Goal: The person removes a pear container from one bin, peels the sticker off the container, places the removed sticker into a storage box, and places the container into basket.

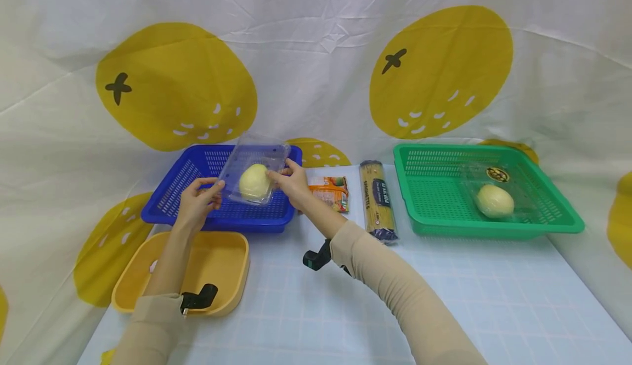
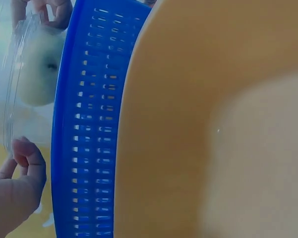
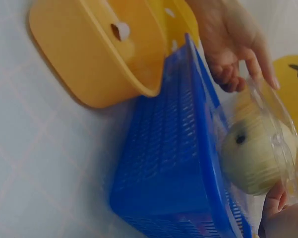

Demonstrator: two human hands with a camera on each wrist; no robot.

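A clear plastic clamshell box (image 1: 232, 175) hangs tilted over the blue basket (image 1: 261, 223), a pale yellow-green round fruit (image 1: 255, 181) inside it. My left hand (image 1: 198, 205) pinches the box's left edge between thumb and fingers. At the opposite edge my right hand (image 1: 292, 183) grips the plastic, its thumb near the fruit. A dark spot shows on the fruit (image 3: 253, 153) in the right wrist view. Whether the lid is fully closed I cannot tell.
Below the blue basket sits a yellow tub (image 1: 217, 266) with a small whitish thing (image 1: 153, 266) in it. An orange packet (image 1: 333, 194) and a spaghetti pack (image 1: 378, 200) lie mid-table. On the right, a green basket (image 1: 429, 189) holds another clear box with a pale fruit (image 1: 495, 201).
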